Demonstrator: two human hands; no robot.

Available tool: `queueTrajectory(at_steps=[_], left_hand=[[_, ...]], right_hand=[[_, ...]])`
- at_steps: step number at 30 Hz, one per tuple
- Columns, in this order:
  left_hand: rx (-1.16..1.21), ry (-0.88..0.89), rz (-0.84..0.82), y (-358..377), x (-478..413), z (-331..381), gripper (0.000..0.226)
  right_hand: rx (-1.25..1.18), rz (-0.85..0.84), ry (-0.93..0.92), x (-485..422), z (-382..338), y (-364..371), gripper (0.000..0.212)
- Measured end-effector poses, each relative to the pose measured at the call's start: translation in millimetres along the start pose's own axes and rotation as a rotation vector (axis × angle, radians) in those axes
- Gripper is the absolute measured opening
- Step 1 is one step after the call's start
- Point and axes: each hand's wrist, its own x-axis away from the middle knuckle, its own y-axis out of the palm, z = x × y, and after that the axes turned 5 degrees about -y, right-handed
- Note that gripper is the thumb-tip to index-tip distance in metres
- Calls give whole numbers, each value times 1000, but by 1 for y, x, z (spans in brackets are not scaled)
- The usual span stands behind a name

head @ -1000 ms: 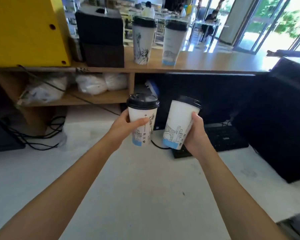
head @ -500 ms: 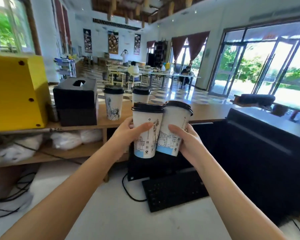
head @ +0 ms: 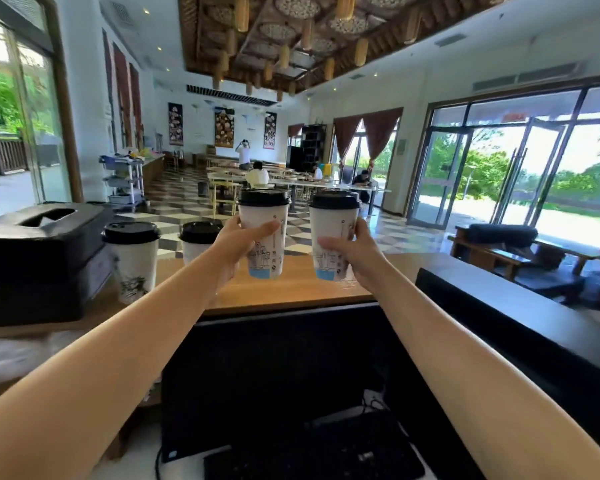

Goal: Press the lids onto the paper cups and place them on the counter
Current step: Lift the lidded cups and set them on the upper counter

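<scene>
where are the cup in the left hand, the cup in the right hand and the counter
left-hand cup [head: 264, 237], head view, white side wall
right-hand cup [head: 331, 226], head view, white side wall
counter [head: 291, 289], head view, bare wooden top

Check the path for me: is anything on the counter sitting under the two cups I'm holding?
Nothing visible does. The left hand and right hand hold lidded cups over a bare stretch of wooden counter. The two placed cups and black box stand off to the left, clear of the drop spot.
</scene>
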Motion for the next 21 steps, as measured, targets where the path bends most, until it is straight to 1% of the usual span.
queueTrajectory(at_steps=[4, 9, 14, 18, 21], left_hand=[[-68, 19, 115, 21, -31, -29, 66], [-149, 32, 221, 24, -56, -68, 64], [-241, 43, 281, 13, -74, -88, 71], [-263, 14, 319, 9, -83, -95, 78], [-279, 17, 332, 7, -91, -102, 78]], right_hand=[[-23, 16, 14, -36, 38, -3, 78], [-20, -5, 27, -60, 91, 2, 79], [-38, -9, 63, -79, 127, 2, 83], [12, -38, 63, -88, 144, 5, 85], [25, -40, 50, -92, 152, 7, 85]])
